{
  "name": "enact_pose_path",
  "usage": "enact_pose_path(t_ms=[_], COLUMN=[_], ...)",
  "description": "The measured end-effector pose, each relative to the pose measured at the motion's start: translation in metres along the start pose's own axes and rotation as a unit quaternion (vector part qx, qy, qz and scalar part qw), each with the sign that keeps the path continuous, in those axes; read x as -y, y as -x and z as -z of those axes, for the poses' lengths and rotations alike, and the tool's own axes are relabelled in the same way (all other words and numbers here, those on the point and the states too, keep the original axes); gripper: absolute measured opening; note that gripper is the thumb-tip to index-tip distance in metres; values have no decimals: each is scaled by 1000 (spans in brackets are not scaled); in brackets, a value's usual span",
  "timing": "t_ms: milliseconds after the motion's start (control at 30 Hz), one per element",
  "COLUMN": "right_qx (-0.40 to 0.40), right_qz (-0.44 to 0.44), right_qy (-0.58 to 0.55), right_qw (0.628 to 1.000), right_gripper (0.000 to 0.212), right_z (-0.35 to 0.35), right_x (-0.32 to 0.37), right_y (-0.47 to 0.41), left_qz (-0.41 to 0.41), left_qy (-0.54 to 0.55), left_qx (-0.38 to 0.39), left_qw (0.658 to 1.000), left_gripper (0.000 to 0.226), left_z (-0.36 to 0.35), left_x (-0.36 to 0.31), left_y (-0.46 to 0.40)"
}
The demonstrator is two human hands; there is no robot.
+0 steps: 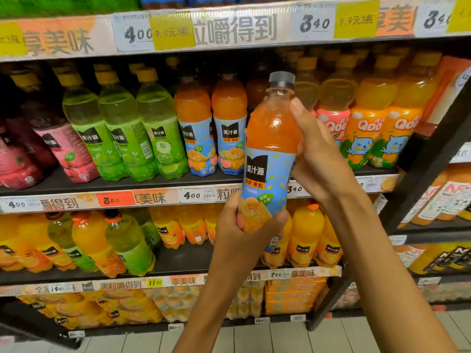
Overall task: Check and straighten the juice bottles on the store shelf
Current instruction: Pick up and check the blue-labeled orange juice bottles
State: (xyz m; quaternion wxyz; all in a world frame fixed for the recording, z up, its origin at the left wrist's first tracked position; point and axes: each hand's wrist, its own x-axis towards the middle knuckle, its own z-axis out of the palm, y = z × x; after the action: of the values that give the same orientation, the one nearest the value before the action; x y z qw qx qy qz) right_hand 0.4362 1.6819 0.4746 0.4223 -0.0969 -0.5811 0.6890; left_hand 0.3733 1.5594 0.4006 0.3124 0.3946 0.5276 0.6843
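Currently, a person holds 1 orange juice bottle (270, 149) upright in front of the store shelf (153, 183), both hands wrapped on it. The left hand (244, 225) curls its grip round the bottle's base, thumb across the fruit picture on the blue label; the right hand (316, 151) closes its grip on the shoulder and upper body, thumb up near the neck, just under the grey cap (282, 79). Neither grip is open: both clamp this same bottle.

Full to the neck, the bottle will likely feel fairly heavy for its size, its thin plastic wall giving a little under a squeeze and the smooth label sleeve a touch slippery. The narrow waist and the ribbed base look the surest places to take hold, as now.

Behind the right grip stand the Qoo bottles (364, 128); behind and left of both grips, 2 matching blue-label bottles (211, 128) face forward beside the green-label bottles (122, 128). A gap seems to sit directly behind the held bottle, though the bottle hides it, so that cannot be confirmed.
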Motion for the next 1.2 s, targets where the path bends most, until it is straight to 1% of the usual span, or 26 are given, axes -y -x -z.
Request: enact_pose_path(t_ms=[100, 200, 333, 433, 533, 633, 767, 833, 933, 1000, 1033, 1100, 1167, 1200], right_qx=[9, 29, 83, 113, 156, 161, 185, 162, 113, 87, 72, 57, 74, 84], right_qz=[9, 39, 97, 108, 102, 94, 100, 107, 113, 113, 112, 101, 83, 75], right_qy=[22, -14, -17, -15, -37, -38, -31, -23, -8, -2, 2, -13, -63, -91], right_qw=[1000, 999, 992, 988, 982, 982, 977, 981, 987, 990, 991, 993, 992, 989], right_gripper=[26, 27, 39, 54, 56, 56, 45, 46, 68, 65, 58, 43, 41, 45], right_z=[-1, -3, -1, -1, -3, -3, -2, -1, -3, -3, -2, 0, -2, -3], right_x=[-4, -3, 1, 2, 4, 6, 7, 7, 7, 5, 4, 4, 4, 4], right_y=[1, 4, 13, 16, 17, 19, 21, 20, 20, 19, 19, 16, 14, 14], left_qz=[0, 1, 3, 3, 1, -4, -37, -58, -83, -79, -68, -49, -41, -35], left_qy=[-6, -6, -26, -31, -31, -39, -55, -46, -36, -45, -45, -41, -36, -30], left_qx=[16, 73, 128, 159, 203, 204, 156, 136, 92, 78, 84, 127, 177, 194], left_qw=[1000, 997, 991, 987, 979, 978, 985, 988, 992, 993, 993, 990, 983, 980], left_gripper=[52, 56, 53, 48, 62, 69, 63, 54, 48, 52, 56, 62, 60, 59], left_z=[1, 9, 18, 25, 30, 27, 23, 22, 17, 15, 16, 21, 27, 28], left_x=[5, 9, 9, 7, 2, 2, 7, 7, 5, 4, 4, 3, 1, 1], left_y=[-2, -6, -12, -14, -17, -15, -10, -9, -9, -11, -11, -12, -11, -11])
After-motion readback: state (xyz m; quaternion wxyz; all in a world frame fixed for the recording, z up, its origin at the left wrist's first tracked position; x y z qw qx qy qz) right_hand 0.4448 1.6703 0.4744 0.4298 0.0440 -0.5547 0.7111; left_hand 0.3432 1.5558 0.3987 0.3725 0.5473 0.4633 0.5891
